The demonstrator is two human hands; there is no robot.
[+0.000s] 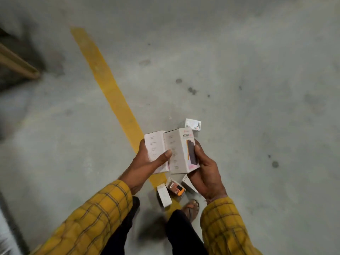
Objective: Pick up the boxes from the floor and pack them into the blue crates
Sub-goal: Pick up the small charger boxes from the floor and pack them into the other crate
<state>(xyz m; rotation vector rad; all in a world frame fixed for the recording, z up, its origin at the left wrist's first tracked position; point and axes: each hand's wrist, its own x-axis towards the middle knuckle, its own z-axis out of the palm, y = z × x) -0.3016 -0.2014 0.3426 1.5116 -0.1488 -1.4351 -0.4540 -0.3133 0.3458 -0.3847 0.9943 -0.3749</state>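
**boxwatcher:** Both hands are busy here. Left hand [147,162] is curled round a white box [154,150], thumb laid across its printed side, fingers hidden behind. Right hand [204,168] grips a second box [179,150], the one reading "HALLEY" with a dark device pictured on its front; its fingers wrap that face. The two boxes are pressed side by side, upright and tipped a little away from the camera, held above the floor [257,70].

**crate_guy:** What are they made of?

**boxwatcher:** Smooth matte cardboard, crisp rectangular edges, small grey print down the sides. More lie on the floor below the hands: a brown and orange box [174,187] marked "65W", a slim white carton [164,195] just beside it, and another pale one [187,184] partly hidden by the right hand. One small white box with a label [192,124] sits alone beyond the held pair.

**crate_guy:** And the surroundings?

**boxwatcher:** Grey speckled concrete with a worn yellow painted stripe [106,85] running diagonally. Yellow plaid sleeves [99,214], dark trousers, a sandalled foot [192,208] near the loose boxes.
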